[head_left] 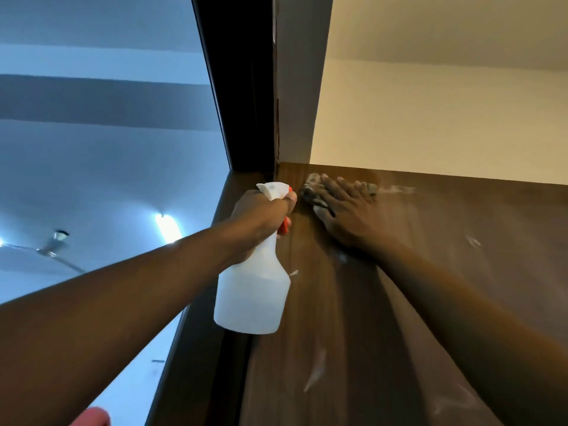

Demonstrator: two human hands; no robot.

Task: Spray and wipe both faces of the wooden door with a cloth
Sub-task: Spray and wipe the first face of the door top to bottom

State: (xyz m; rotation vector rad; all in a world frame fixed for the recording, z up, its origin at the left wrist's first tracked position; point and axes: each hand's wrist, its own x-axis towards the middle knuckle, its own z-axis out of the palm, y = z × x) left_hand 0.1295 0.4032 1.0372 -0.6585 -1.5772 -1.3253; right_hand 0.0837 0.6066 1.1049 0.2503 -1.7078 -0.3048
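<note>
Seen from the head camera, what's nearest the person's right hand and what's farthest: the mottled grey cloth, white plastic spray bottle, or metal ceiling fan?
1. Mottled grey cloth: under the right hand, pressed on the wooden door.
2. White plastic spray bottle: just left, gripped by the left hand.
3. Metal ceiling fan: far left, on the ceiling beyond.

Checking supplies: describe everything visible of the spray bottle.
The bottle is translucent white plastic with a flared body, narrow neck, white spray head and red trigger. It is held roughly upright, the left hand curled round its neck, nozzle pointing toward the door near its top. Its fill level cannot be told.
</note>
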